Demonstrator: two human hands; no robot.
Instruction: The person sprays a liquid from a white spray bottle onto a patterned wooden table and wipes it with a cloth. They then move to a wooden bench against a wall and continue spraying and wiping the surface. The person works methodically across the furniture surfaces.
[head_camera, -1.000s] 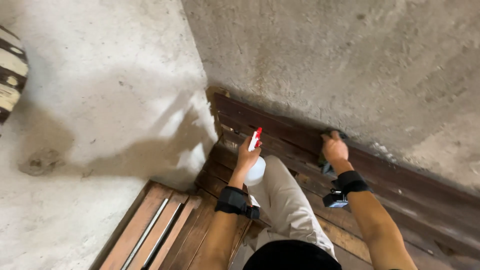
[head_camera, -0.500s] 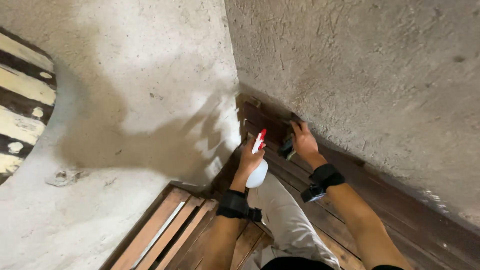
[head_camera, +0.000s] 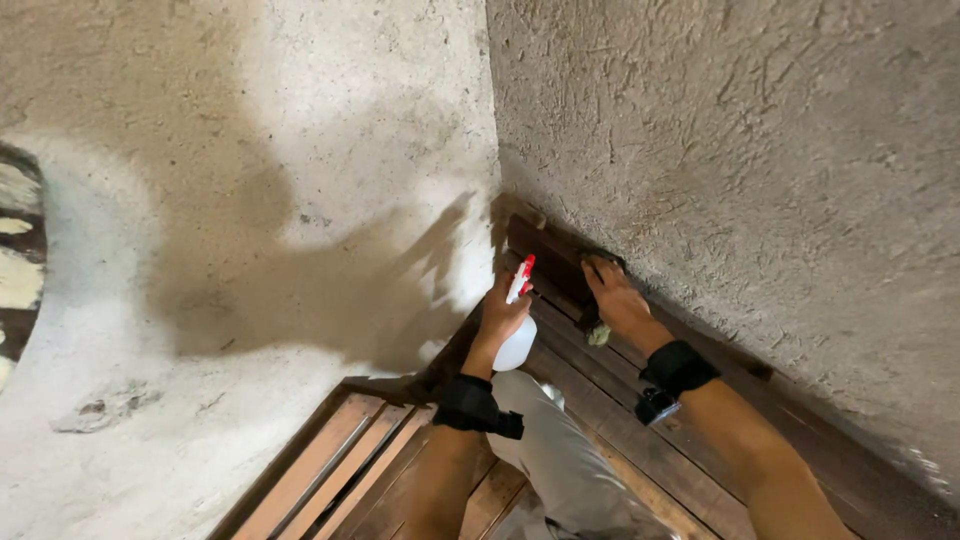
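1. Head view: the camera looks steeply down at a dark wooden slatted bench that runs along a rough plastered wall, with a pale concrete floor to the left.
2. The left hand is wrapped around the neck of a spray bottle. The bottle has a red and white trigger head at the top and a translucent white body hanging below the fist, and it is held just above the bench slats near the bench's far end.
3. The right hand lies palm down on the slats close to the wall, fingers spread and pressed flat onto a dark cloth. Only the cloth's edges show around the fingers and beside the palm, so how much of it the hand grasps cannot be told.
4. The two hands are near each other, the bottle just left of the right hand and not touching it.
5. Each forearm carries a black wrist strap: the left one sits just above a knee in light grey trousers, and the right one has a small dark device hanging from it.
6. Lighter reddish slats of a second bench section lie at the lower left.
7. A strong shadow of the person falls across the floor, and a striped dark and pale object shows at the left edge.
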